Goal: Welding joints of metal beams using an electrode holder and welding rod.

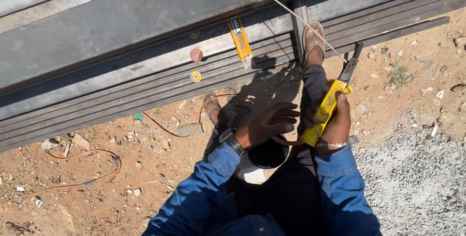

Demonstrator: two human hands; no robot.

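My right hand (336, 122) grips a yellow welding electrode holder (326, 110). Its dark jaws (350, 64) clamp a thin welding rod (303, 21) that runs up and left to a seam in the big steel section (126, 17). My left hand (269, 124), with a black watch on the wrist, is beside the holder's lower end with fingers spread and nothing in it. Both sleeves are blue denim.
Long steel tubes (145, 85) lie stacked across the dirt, with my sandalled right foot (313, 37) on them. On the steel lie an orange-handled tool (240, 39) and two small discs (195, 55). An orange cable (82, 168) loops on the ground; gravel (417, 178) lies right.
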